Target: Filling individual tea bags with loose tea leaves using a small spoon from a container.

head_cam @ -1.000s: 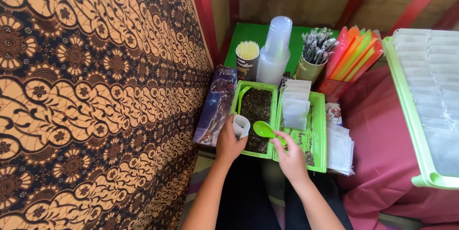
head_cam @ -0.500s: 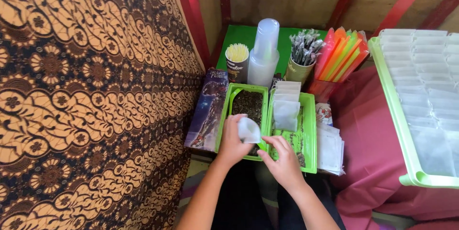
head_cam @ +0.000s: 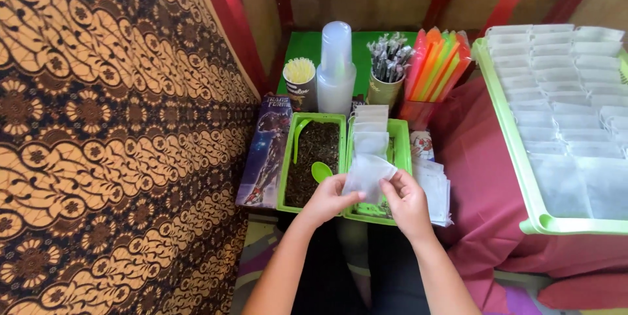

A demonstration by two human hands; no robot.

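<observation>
White and thin, a small filter-paper pouch [head_cam: 367, 177] sat between the two hands just above the near edge of the green trays. The left hand [head_cam: 329, 198] pinched its left edge between thumb and fingertips, and the right hand [head_cam: 407, 198] pinched the right edge in the same way, so the pouch hung stretched between them, perhaps to keep its mouth workable. At eleven o'clock from the pouch lay the left green tray [head_cam: 285, 158], filled with dark loose tea-like material, with a green scoop [head_cam: 321, 172] resting in it close to the left hand, handy for reaching. At twelve o'clock, the right green tray [head_cam: 400, 151] held a row of empty white pouches [head_cam: 370, 125] standing on edge, easy to draw one at a time. Further out at twelve o'clock stood a stack of clear plastic cups [head_cam: 336, 66], a tub of pale sticks [head_cam: 300, 79] and a cup of wrapped items [head_cam: 387, 70]; coloured straws [head_cam: 437, 63] leaned at one o'clock. At three o'clock a large pale-green tray [head_cam: 504, 105] carried flat rows of white pouches. A patterned brown batik cloth [head_cam: 98, 138] filled nine o'clock.
</observation>
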